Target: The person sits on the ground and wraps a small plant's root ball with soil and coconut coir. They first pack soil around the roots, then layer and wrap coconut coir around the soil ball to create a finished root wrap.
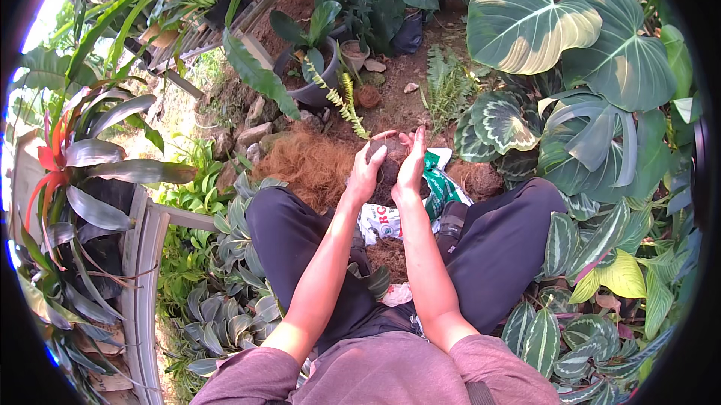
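My left hand (365,171) and my right hand (411,168) are cupped around a dark ball of soil (387,173) above the ground between my feet. Two yellow-green leafy stems (337,99) rise beyond my left fingers and seem to come from the ball; their base is hidden. Under my hands lies a crumpled white and green plastic bag (380,222) that bears writing. Loose brown growing medium (388,255) shows between my forearms. A heap of reddish-brown coconut fibre (307,165) is left of my left hand.
A grey plastic pot (315,92) with a plant stands ahead, beside a small clay pot (355,54). A round brown fibre ball (369,96) sits nearer. Another brown clump (476,179) lies by my right knee. Large-leaved plants (535,16) crowd the right; stones (253,134) edge the left.
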Demonstrator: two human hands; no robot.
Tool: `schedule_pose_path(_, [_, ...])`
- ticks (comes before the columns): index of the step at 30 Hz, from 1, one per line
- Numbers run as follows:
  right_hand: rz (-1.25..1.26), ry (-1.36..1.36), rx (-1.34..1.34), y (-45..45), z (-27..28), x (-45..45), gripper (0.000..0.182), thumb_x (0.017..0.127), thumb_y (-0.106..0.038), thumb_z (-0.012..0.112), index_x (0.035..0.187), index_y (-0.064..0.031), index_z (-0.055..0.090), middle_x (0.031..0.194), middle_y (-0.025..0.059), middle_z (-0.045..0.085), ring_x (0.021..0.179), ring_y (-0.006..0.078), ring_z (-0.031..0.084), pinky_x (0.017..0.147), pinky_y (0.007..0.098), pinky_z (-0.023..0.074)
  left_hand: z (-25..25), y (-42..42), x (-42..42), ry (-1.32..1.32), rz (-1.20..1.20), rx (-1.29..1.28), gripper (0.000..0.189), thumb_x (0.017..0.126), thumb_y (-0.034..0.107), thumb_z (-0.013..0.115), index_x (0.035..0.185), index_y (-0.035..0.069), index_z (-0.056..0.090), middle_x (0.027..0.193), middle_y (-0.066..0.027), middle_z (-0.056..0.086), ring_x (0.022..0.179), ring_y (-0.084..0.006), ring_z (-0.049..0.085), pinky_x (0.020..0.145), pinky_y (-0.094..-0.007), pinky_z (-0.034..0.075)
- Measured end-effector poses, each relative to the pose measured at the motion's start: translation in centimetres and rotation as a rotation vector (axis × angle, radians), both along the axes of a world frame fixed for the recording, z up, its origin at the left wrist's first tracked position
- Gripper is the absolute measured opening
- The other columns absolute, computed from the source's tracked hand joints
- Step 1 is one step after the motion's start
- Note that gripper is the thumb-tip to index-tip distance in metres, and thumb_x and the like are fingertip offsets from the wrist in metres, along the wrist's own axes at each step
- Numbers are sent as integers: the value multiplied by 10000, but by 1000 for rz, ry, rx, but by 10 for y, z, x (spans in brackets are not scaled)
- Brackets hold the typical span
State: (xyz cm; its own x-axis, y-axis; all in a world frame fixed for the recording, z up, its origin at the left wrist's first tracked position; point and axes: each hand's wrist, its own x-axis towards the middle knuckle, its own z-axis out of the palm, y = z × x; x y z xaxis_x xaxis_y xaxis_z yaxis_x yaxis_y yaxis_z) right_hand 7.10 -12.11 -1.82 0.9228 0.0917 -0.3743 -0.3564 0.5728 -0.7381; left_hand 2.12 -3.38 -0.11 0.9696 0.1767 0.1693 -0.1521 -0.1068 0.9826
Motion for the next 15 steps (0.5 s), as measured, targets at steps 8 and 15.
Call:
schedule_pose_path(8, [175, -83, 61, 11, -15, 8, 872, 956, -711, 356, 1488, -21, 312, 1500, 210, 379, 1405, 305, 333, 1150, 418, 245, -59, 17, 1, 155, 196, -656, 499, 934, 450, 539, 1251, 68, 584, 1186, -115, 662, 1101, -218, 635, 985, -375, 481])
schedule_pose_path(15, [289, -140, -38, -13, -79, 33, 780, 974, -675, 384, 1363, -7, 492, 1174, 171, 676, 1037, 242, 651, 934, 363, 474, -22, 27, -14, 123, 115, -1052, 619, 906, 587, 504, 1203, 51, 593, 1122, -133, 681, 1079, -277, 646, 983, -460, 475])
